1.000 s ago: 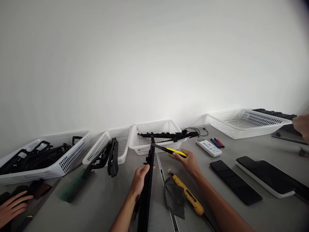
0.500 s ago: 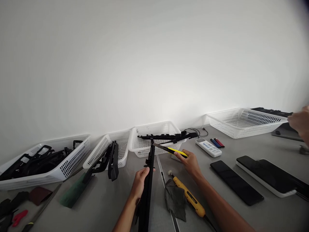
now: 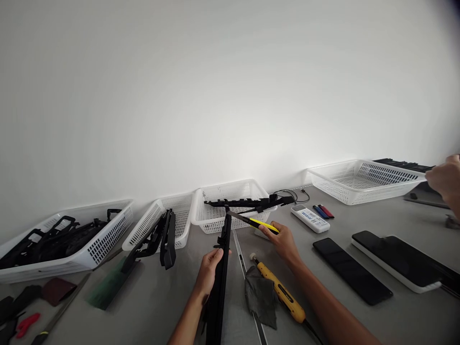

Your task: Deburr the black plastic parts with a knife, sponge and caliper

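My left hand is closed around a long black plastic trim piece, which it holds up on end with its narrow tip away from me. My right hand grips a yellow and black utility knife. The knife's blade reaches left to the tip of the trim piece and appears to touch it. Just beyond that tip, more black plastic strips lie across a white basket. Below my right hand are a yellow rotary tool and a dark grey cloth.
White baskets of black parts stand at left and centre-left; another basket is at the back right. A white handheld device, lighters and phones lie on the right. Another person's hand is at the right edge.
Almost nothing differs: both my hands, the trim piece and the knife keep their places. The other person's hand at the right edge has shifted slightly.
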`<state>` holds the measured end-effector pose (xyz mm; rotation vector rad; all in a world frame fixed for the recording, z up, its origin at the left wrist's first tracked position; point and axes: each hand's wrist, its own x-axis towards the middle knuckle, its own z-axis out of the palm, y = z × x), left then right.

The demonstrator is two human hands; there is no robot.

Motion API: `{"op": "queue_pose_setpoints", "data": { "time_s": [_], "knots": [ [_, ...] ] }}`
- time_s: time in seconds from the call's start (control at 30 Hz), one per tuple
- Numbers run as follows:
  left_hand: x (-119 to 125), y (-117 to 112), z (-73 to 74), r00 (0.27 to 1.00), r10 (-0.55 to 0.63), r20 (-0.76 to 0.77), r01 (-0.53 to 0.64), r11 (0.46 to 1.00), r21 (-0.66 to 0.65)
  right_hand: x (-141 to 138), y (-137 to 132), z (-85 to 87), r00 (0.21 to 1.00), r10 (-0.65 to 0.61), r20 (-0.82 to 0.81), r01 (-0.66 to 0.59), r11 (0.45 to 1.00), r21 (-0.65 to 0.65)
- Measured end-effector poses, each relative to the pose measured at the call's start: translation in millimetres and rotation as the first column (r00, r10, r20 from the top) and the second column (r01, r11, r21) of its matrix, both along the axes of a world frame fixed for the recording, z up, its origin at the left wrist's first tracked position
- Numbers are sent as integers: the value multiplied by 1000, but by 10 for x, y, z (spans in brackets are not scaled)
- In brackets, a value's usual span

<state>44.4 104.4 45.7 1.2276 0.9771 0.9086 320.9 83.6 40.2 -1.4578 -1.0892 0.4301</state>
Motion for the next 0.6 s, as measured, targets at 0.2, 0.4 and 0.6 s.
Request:
{"op": "queue_pose_setpoints", "data": {
  "time_s": [0.2,0.4,0.6],
  "knots": [
    [-22,-22,6,997,16,80,-21,998,62,2,-9,-17,986,168,-13,-169,985,-30],
    [-45,-26,-17,997,-37,63,33,998,53,-103,-18,-47,881,473,16,-465,872,-153],
    [-59,-9,-25,998,15,54,-15,1000,8,-102,-18,-28,957,286,46,-281,955,-96]
  ]
}}
